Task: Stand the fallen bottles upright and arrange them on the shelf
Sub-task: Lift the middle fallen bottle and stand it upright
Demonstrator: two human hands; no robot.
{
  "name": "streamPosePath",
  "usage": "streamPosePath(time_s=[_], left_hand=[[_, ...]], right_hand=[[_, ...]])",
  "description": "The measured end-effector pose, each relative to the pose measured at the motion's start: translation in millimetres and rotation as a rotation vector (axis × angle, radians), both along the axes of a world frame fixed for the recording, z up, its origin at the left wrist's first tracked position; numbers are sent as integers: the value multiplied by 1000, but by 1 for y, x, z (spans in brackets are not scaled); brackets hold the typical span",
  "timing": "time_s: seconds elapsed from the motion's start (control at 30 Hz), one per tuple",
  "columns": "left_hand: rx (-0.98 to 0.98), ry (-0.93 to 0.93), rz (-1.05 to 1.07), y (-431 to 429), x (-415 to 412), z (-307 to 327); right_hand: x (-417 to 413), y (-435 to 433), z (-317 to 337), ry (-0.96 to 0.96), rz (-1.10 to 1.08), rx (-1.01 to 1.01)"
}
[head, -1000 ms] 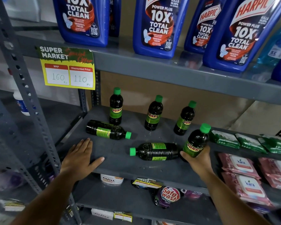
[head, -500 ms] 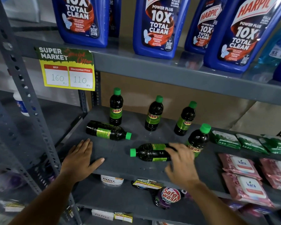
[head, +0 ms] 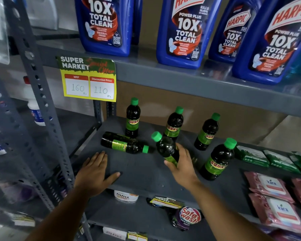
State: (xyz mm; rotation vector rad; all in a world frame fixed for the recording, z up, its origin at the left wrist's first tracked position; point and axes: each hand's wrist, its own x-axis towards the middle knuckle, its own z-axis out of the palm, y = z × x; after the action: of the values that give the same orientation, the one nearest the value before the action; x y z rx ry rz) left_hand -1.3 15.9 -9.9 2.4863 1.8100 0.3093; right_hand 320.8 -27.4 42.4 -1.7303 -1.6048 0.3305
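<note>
On the grey shelf (head: 146, 174), the right hand (head: 182, 164) grips a dark bottle with a green cap (head: 165, 146) around its lower body; the fingers (head: 182, 150) wrap its far side and the thumb presses the near side, so they are clamped on it. The bottle is tilted, its cap pointing toward 11 o'clock, its base hidden behind the palm, so whether the base touches the shelf cannot be told. At 9 o'clock from it, just beside its cap, a second bottle (head: 123, 144) lies flat with its cap pointing toward 3 o'clock. Behind that one, an upright bottle (head: 132, 119) stands at the shelf's back left. Two more upright bottles (head: 174, 126) and (head: 207, 133) stand along the back, and a fourth upright bottle (head: 217, 160) stands nearer the front, at 3 o'clock from the right hand and apart from it. The left hand (head: 94, 173) rests palm down on the shelf's front left edge, fingers together and thumb spread, holding nothing. Green packets (head: 252, 155) and pink wipe packs (head: 268, 185) lie at the shelf's right. Blue cleaner bottles (head: 184, 32) stand on the shelf above, where a price tag (head: 89, 79) hangs.
</note>
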Motion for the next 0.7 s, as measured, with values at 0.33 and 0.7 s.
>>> streamPosePath(time_s=[0.33, 0.7], left_hand=[[-9, 28, 19, 1, 0, -1], [-34, 50, 18, 1, 1, 0]], right_hand=[[-16, -6, -10, 389, -127, 36], [-13, 6, -13, 409, -229, 46]])
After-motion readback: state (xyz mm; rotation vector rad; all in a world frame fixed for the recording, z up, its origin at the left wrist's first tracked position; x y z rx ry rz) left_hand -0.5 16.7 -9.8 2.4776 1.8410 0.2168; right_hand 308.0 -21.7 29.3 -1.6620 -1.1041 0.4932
